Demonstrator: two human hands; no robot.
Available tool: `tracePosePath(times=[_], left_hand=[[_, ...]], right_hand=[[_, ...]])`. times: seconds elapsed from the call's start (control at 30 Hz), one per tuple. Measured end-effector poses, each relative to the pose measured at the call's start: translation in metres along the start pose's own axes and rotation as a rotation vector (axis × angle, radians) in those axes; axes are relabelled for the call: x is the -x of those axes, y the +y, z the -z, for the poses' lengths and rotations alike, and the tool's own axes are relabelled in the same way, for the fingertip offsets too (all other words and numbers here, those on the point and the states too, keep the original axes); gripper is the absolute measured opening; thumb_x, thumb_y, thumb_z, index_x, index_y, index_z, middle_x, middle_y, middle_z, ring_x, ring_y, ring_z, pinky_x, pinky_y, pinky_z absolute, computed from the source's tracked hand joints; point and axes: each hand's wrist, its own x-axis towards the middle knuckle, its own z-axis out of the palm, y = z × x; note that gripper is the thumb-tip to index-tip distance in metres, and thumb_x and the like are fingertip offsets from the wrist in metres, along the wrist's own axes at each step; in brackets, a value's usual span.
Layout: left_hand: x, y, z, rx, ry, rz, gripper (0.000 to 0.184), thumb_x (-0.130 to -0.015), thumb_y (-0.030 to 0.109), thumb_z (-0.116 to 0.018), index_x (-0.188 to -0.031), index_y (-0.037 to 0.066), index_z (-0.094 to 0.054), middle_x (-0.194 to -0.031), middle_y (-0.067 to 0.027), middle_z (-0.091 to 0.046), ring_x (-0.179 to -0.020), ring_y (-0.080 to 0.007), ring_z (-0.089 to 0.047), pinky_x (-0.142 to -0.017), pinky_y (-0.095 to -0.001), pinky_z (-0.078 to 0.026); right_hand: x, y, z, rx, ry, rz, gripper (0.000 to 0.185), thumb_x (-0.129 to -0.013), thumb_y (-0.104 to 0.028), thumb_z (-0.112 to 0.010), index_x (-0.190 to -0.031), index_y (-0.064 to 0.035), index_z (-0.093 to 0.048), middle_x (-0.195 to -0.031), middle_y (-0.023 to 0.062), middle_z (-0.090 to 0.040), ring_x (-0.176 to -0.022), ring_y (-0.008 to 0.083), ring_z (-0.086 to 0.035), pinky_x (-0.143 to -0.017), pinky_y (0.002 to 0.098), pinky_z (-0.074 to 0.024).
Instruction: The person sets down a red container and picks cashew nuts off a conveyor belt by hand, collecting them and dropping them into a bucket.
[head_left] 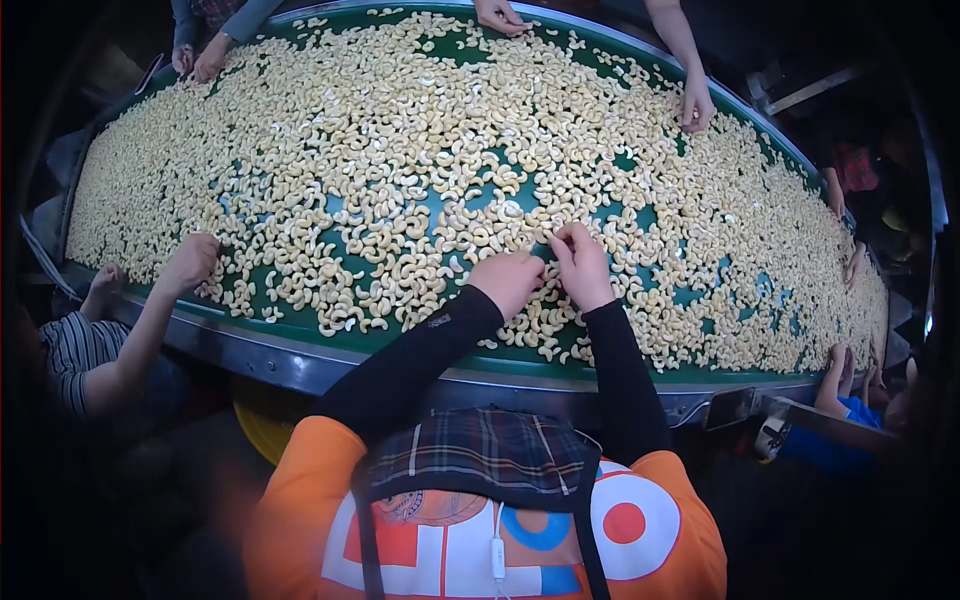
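Pale, curved cashew nuts [440, 110] lie in a loose layer over a green conveyor belt [500, 365]. My left hand [510, 282] is low over the nuts near the belt's front side, its fingers curled and their tips pressed together. Close beside it on the right, my right hand [582, 265] is closed in a pinch, its fingertips almost meeting those of the left. Whatever is between the fingertips of either hand is too small or hidden to make out. Cashews surround both hands.
A metal rim [280, 362] edges the belt in front of me. At the left, a co-worker's hand [190, 262] is over the nuts. Other people's hands [697, 103] reach in from the far side and right end. A yellow container [258, 425] stands below the rim.
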Motion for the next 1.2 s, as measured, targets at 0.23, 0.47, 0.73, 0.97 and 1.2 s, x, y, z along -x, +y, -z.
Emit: tracePosePath(times=[0.23, 0.47, 0.73, 0.97, 1.2], left_hand=[[0.005, -0.017, -0.005, -0.114, -0.222, -0.128, 0.017, -0.083, 0.024, -0.057, -0.087, 0.007, -0.061, -0.078, -0.0074, -0.061, -0.071, -0.0245, -0.061, -0.062, -0.0380, -0.048], [0.044, -0.049, 0.032, 1.088, -0.403, 0.235, 0.021, -0.091, 0.026, -0.052, -0.092, 0.006, -0.057, -0.075, -0.0038, -0.059, -0.061, -0.0134, -0.057, -0.048, -0.0232, -0.041], [0.077, -0.095, 0.041, 1.668, -0.492, 0.439, 0.024, -0.095, 0.027, -0.045, -0.102, 0.006, -0.054, -0.078, -0.0049, -0.059, -0.060, -0.0098, -0.055, -0.043, -0.0156, -0.034], [0.080, -0.079, 0.075, 1.754, -0.183, 0.809, 0.030, -0.097, 0.031, -0.039, -0.097, 0.005, -0.053, -0.077, -0.0049, -0.059, -0.060, -0.0127, -0.058, -0.045, -0.0200, -0.042], [0.093, -0.121, 0.070, 2.008, -0.540, 0.444, 0.032, -0.096, 0.034, -0.039, -0.096, 0.006, -0.054, -0.074, -0.0034, -0.061, -0.062, -0.0149, -0.061, -0.050, -0.0204, -0.049]], right_hand=[[0.034, 0.005, -0.005, -0.514, 0.088, -0.250, 0.007, -0.087, -0.007, -0.054, -0.093, -0.0027, -0.054, -0.068, 0.0015, -0.054, -0.059, 0.0074, -0.050, -0.055, 0.0201, -0.0416], [0.020, -0.031, -0.020, -0.238, -0.018, -0.209, 0.012, -0.082, -0.013, -0.062, -0.087, -0.0026, -0.060, -0.068, 0.0017, -0.056, -0.062, 0.0059, -0.051, -0.056, 0.0202, -0.0417], [-0.012, -0.062, -0.061, 0.408, -0.040, 0.088, 0.012, -0.075, -0.011, -0.069, -0.083, -0.0030, -0.064, -0.066, 0.0018, -0.056, -0.057, 0.0113, -0.052, -0.054, 0.0231, -0.0431], [0.006, -0.118, -0.059, -0.190, -0.207, -0.001, 0.017, -0.077, -0.016, -0.066, -0.086, -0.0019, -0.064, -0.072, 0.0072, -0.059, -0.063, 0.0165, -0.057, -0.058, 0.0255, -0.0460], [-0.064, -0.046, -0.049, -0.073, 0.254, -0.130, 0.011, -0.077, -0.010, -0.065, -0.086, -0.0021, -0.064, -0.079, 0.0077, -0.060, -0.067, 0.0180, -0.058, -0.063, 0.0265, -0.0469]])
